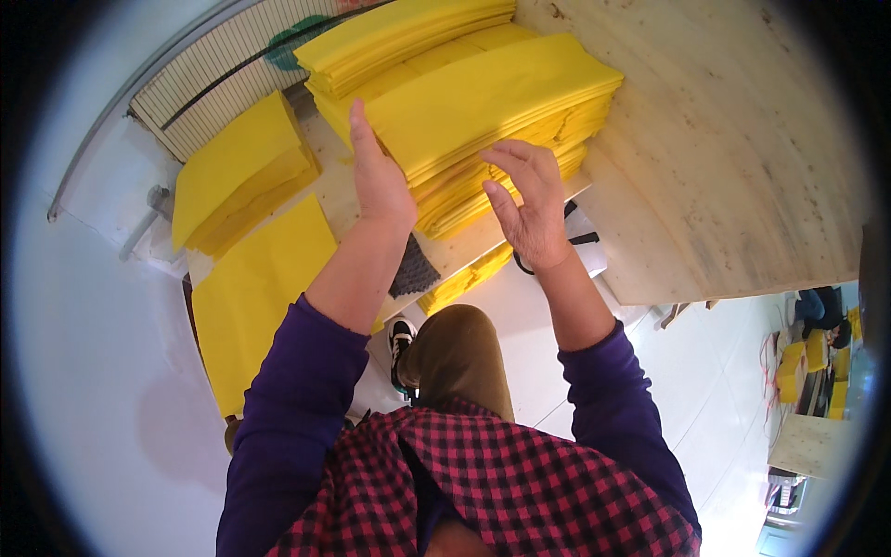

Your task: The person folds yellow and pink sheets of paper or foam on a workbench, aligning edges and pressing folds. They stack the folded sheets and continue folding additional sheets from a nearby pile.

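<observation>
A tall stack of flat yellow sheets (483, 93), perhaps paper or cloth, lies on a pale board in front of me. At the stack's left end is my left hand (379, 181), held upright on edge with its fingers stretched out; whether it touches the sheets I cannot tell. By the near long side of the stack, my right hand (531, 200) has its thumb and fingers apart and slightly bent, with nothing between them. Its fingertips are close to the lower layers, which look rougher and more uneven than the smooth top sheets.
Farther left sit a smaller yellow stack (243, 172) and a flat yellow pile (264, 297). A dark grey textured pad (414, 269) lies at the near edge. A large stained wooden panel (705, 158) rises at the right. More yellow material (469, 278) shows underneath.
</observation>
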Tool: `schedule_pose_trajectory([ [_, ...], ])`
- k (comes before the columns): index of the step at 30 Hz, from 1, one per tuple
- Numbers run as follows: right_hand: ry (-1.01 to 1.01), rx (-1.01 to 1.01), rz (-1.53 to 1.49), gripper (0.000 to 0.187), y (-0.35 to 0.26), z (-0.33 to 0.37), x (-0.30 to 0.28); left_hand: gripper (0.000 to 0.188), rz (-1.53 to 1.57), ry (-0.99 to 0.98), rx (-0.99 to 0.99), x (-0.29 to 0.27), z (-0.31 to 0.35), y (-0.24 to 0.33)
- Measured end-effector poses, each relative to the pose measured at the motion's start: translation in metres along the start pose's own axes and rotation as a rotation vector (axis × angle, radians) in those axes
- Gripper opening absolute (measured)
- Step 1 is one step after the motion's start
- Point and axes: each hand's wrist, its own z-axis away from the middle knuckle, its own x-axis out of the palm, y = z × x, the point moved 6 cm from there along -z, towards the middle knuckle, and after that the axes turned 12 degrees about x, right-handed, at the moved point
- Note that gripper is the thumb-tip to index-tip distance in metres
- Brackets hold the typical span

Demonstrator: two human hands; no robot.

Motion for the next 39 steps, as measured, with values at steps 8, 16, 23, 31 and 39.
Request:
schedule_pose_trajectory([
  [8, -0.019, 0.145, -0.086, 0.027, -0.011, 0.049, -0.014, 0.067, -0.153, -0.02, 0.088, -0.025, 0.01, 0.029],
  [16, -0.219, 0.354, -0.222, 0.025, -0.024, 0.142, 0.01, 0.056, -0.645, -0.076, 0.247, -0.144, 0.078, 0.088],
  [23, -0.405, 0.437, -0.231, 0.02, -0.043, 0.182, 0.036, 0.049, -1.223, 0.009, 0.274, -0.273, 0.161, 0.174],
  [31, -0.513, 0.458, -0.347, 0.018, -0.094, 0.17, 0.068, 0.04, -1.344, 0.139, 0.281, -0.326, 0.211, 0.246],
  [39, -0.578, 0.483, -0.354, 0.018, -0.117, 0.201, 0.079, 0.04, -1.298, 0.24, 0.274, -0.356, 0.24, 0.272],
])
